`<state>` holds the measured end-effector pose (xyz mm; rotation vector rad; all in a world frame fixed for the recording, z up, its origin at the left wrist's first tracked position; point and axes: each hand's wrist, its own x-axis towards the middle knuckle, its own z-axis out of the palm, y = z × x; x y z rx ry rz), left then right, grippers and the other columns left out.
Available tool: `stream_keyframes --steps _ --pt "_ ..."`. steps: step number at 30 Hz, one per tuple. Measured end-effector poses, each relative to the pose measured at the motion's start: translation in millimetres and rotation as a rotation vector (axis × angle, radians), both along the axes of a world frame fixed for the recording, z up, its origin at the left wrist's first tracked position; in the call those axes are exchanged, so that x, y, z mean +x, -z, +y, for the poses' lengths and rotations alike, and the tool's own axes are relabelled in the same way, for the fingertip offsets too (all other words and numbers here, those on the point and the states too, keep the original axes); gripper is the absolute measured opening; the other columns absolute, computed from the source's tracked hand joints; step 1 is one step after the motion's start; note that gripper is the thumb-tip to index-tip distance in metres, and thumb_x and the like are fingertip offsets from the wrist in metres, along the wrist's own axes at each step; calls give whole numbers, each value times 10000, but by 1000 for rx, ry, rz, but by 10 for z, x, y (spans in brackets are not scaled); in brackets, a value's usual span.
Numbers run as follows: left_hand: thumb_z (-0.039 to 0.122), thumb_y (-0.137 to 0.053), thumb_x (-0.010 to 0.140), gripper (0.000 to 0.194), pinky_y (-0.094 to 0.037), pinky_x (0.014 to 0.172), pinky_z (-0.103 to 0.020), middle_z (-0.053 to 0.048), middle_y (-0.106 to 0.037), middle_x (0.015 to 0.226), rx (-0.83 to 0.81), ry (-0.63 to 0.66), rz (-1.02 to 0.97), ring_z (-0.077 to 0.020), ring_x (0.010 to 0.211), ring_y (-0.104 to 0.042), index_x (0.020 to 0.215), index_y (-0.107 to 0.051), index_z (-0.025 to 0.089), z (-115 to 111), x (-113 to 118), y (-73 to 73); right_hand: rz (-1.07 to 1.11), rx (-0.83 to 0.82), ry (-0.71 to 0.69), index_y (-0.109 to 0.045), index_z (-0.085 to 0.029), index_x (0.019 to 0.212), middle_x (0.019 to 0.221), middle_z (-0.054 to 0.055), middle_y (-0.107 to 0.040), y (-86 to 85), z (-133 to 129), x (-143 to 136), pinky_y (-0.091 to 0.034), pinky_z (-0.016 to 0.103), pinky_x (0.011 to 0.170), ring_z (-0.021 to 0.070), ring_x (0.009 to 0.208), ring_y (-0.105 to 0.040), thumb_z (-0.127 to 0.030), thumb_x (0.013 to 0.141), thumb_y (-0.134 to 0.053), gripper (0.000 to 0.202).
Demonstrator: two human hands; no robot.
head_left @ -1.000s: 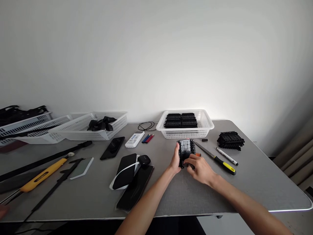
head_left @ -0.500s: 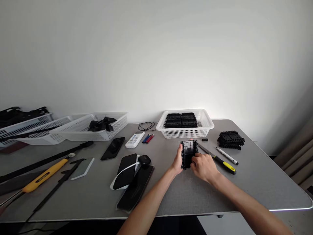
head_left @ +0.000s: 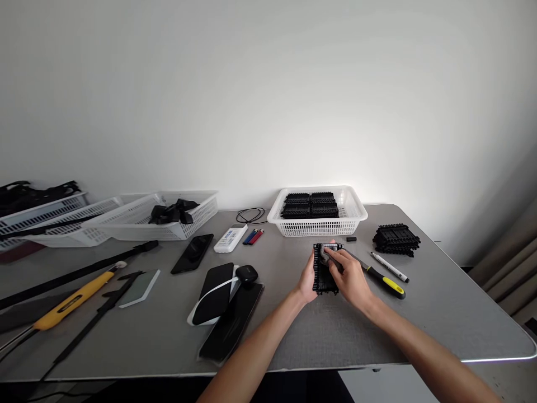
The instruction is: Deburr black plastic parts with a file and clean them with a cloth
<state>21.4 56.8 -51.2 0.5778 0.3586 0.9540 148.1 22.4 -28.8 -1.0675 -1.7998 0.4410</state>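
A black plastic plate with toothed sides [head_left: 326,284] is held up above the table, its flat face turned toward me. My left hand [head_left: 308,280] wraps round its left edge and grips it. Over the upper part of that face lies my right hand [head_left: 347,275], fingers bent and drawn together. Under its fingertips shows a small greyish rounded thing [head_left: 323,254], too unclear to name. Just right of my hands, a file with a black and yellow handle [head_left: 386,282] lies on the table, beside a white marker [head_left: 390,267].
Behind my hands a white basket [head_left: 316,228] holds several similar black plates. A stack of black plates [head_left: 396,239] sits at the right. Leftward lie two lighters [head_left: 253,237], a phone [head_left: 193,254], a black pouch [head_left: 215,294], a yellow-handled tool [head_left: 75,302] and more baskets [head_left: 197,215].
My right hand has moved up from the plate's lower right edge to the upper part of its face. The greyish thing now shows under its fingers. The plate has shifted slightly right.
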Motion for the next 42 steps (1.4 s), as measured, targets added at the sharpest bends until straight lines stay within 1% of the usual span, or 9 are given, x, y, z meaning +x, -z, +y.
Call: stream_keyframes --steps 5,10,15,19,23,25,29,33,42 --pt "413 -526 912 525 -452 998 -374 -75 -677 1244 -22 -55 -6 -258 1125 -636 1406 -511 237 -6 2 -51 -133 -13 -40 -623 -155 1285 857 58 -615 15 -19 -6 -484 272 666 156 700 -597 -134 899 -465 418" --pt "382 -504 912 518 -489 944 -369 -80 -695 1199 -18 -133 -15 -236 1025 -667 1405 -511 224 28 -63 -115 -302 5 -93 -671 -168 1192 834 45 -610 66 -69 -53 -409 247 619 143 677 -565 -102 860 -491 383" --pt "383 -455 942 498 -495 934 -372 -72 -699 1193 -28 -168 -54 -222 1000 -669 1415 -496 233 61 -128 -139 -515 43 -107 -720 -205 966 806 15 -611 10 -101 -42 -298 248 539 117 592 -508 -102 817 -516 273" --pt "395 -456 954 478 -498 933 -358 -64 -704 1179 -27 -176 -72 -215 1000 -671 1398 -516 229 78 -132 -112 -412 38 -88 -725 -216 826 788 2 -636 -75 -88 41 -357 237 583 118 636 -553 -95 777 -523 240" --pt "431 -467 958 479 -490 956 -382 -63 -695 1209 -16 -105 -37 -234 1065 -661 1407 -501 267 55 -84 -13 -82 109 92 -699 -191 1085 873 44 -638 -86 -16 118 -473 257 667 148 723 -613 -151 873 -464 319" --pt "447 -486 950 493 -487 962 -389 -82 -698 1205 -31 -48 0 -252 1090 -657 1403 -510 255 26 -40 48 -47 152 143 -630 -189 1243 928 63 -629 -68 17 134 -508 280 705 169 784 -632 -193 923 -441 372" --pt "457 -486 948 503 -484 972 -377 -102 -683 1230 -26 -28 23 -263 1130 -640 1396 -525 232 -29 43 100 -304 189 108 -554 -228 1346 1013 80 -618 -28 31 116 -535 296 679 187 806 -645 -194 954 -408 419" --pt "449 -520 932 536 -479 977 -347 -90 -672 1240 -38 -19 19 -245 1130 -636 1425 -488 242 -55 61 78 -547 275 92 -526 -166 1365 926 87 -613 -10 15 81 -515 299 602 198 737 -630 -201 971 -381 421" --pt "414 -564 902 575 -489 921 -307 -69 -700 1114 -93 12 8 -215 1008 -664 1437 -467 228 -52 58 104 -664 332 71 -509 -123 1346 888 85 -598 -14 10 82 -477 289 573 197 730 -616 -161 954 -400 409"
